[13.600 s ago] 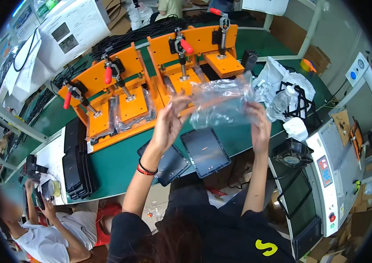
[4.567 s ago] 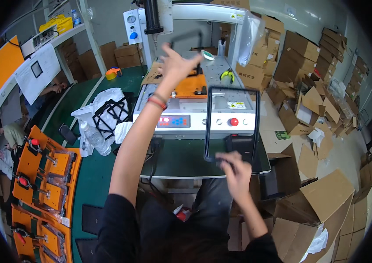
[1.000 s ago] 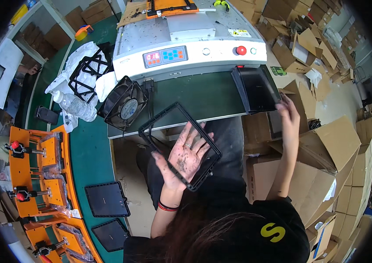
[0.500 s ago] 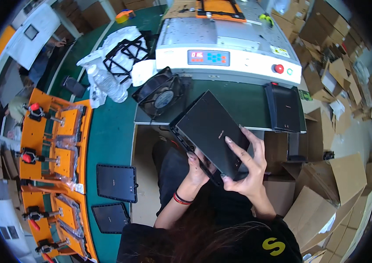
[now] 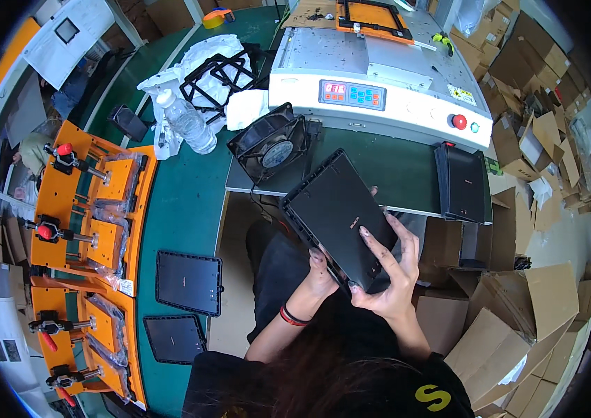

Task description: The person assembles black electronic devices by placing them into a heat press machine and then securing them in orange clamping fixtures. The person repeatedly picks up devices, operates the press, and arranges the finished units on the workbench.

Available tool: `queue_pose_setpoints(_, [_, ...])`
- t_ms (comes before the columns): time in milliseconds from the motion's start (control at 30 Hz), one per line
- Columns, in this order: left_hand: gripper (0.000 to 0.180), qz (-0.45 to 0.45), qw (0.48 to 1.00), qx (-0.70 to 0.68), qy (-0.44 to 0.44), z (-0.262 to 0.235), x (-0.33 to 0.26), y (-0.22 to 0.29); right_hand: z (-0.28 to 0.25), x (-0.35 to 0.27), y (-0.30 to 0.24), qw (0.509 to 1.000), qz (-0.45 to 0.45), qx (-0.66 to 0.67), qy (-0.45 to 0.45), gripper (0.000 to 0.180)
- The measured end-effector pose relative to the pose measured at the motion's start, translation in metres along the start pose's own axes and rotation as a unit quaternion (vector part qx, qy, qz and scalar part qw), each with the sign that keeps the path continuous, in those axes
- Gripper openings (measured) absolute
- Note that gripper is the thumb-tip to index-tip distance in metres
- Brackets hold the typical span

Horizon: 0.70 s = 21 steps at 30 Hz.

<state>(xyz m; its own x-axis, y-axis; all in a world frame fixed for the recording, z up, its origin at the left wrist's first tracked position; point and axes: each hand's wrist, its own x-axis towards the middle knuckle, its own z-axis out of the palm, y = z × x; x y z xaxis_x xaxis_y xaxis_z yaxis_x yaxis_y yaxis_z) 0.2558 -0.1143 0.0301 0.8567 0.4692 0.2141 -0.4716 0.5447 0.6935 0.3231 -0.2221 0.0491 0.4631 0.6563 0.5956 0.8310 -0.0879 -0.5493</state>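
I hold a flat black rectangular panel (image 5: 334,209) over my lap, in front of the green table's edge (image 5: 323,197). My left hand (image 5: 322,273) grips its near corner from underneath, a red and black band on that wrist. My right hand (image 5: 387,268) lies on the panel's top face near its lower right edge, fingers spread over it. A second black panel (image 5: 462,183) lies flat on the table to the right. Two more black panels (image 5: 187,282) (image 5: 173,338) rest on the green bench at my left.
A white machine (image 5: 379,76) with a red button stands behind the table, an orange frame (image 5: 371,15) on top. A black fan (image 5: 269,141), a plastic bottle (image 5: 186,124) and black frames on white wrapping lie nearby. Orange clamp jigs (image 5: 90,209) line the left. Cardboard boxes (image 5: 518,306) crowd the right.
The panel has tilted and shifted slightly right in my hands. My right hand has spread further over its top face. My view has turned a little.
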Motion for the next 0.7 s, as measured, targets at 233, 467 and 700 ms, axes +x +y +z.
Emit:
queue_pose_setpoints(233, [0.121, -0.005, 1.000, -0.015, -0.010, -0.004, 0.000, -0.002, 0.001, -0.001, -0.001, 1.000, -0.002, -0.010, -0.015, 0.067])
queue_pose_setpoints(467, [0.115, 0.010, 0.998, -0.057, -0.022, 0.000, 0.000, 0.002, -0.006, 0.002, -0.014, 0.996, -0.011, -0.067, -0.065, 0.064])
queue_pose_setpoints(700, [0.115, 0.049, 0.990, -0.119, -0.054, -0.013, -0.011, 0.007, 0.006, 0.011, -0.021, 0.992, -0.029, 0.021, -0.125, 0.059])
